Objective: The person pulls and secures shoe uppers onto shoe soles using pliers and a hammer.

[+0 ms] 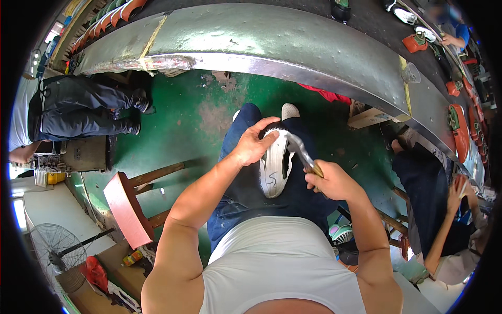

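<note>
A: Green floor, worn patches. Far left, a seated person in dark trousers (83, 107); below, a standing fan (56, 250) and a red wooden stool (127, 209) just beside the wearer's left leg.

B: And the left hand (252, 145)?

A: Curled over the toe end of a white shoe (275, 163), fingers wrapped on its upper left side, thumb across the top. It grips the shoe firmly. The shoe lies sole-up on the lap, on dark blue jeans (238, 178), lengthwise along the thigh.

B: So the shoe sits between the hands?

A: Yes. Left hand on its far left edge, right hand (333, 181) just beside its right edge, not touching it. The right hand is closed around the wooden handle of a metal tool (301, 152); the tool's curved metal end reaches the shoe's upper right rim.

B: Right of that?

A: Another person's arm (443, 230) low right, seated on a wooden stool. Above everything, a long curved metal conveyor edge (293, 63) carrying orange shoe moulds (459, 131) at far right.
</note>
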`<state>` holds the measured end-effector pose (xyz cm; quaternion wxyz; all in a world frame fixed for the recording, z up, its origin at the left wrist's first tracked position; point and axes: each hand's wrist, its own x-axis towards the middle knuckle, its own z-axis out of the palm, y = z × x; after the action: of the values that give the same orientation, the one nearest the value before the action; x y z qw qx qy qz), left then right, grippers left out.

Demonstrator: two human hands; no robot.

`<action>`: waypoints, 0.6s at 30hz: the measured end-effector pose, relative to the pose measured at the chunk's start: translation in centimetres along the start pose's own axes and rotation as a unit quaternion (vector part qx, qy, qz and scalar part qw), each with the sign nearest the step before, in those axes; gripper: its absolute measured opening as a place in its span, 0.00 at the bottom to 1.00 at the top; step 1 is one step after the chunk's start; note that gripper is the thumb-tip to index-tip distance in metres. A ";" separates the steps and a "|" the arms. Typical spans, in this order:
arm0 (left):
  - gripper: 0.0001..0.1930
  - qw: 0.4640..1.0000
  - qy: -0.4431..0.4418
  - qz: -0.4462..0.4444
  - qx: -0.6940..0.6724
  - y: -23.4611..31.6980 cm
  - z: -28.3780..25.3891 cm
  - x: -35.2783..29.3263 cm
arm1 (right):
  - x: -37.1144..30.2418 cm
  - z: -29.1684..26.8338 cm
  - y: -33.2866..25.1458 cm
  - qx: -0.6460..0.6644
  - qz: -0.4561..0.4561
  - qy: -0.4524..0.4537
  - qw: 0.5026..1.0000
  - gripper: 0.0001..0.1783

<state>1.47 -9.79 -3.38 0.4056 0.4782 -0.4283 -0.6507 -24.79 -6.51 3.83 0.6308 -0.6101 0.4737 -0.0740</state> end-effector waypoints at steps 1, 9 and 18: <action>0.21 1.000 -0.007 0.007 0.026 0.0 0.3 -0.2 | -0.6 0.2 -1.5 0.029 -0.018 0.036 0.999 0.15; 0.41 0.986 -0.016 -0.002 0.169 -5.0 -0.1 -1.3 | 2.5 0.6 2.0 -0.060 -0.020 0.122 0.991 0.18; 0.38 0.918 -0.139 0.046 0.368 -2.3 1.0 -3.4 | 8.2 -2.9 0.7 -0.237 -0.120 0.219 0.939 0.25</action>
<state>0.97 -5.77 -4.49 0.1668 0.4779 -0.7114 -0.4876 -22.74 -13.84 -0.37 0.3355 -0.7628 0.5272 -0.1661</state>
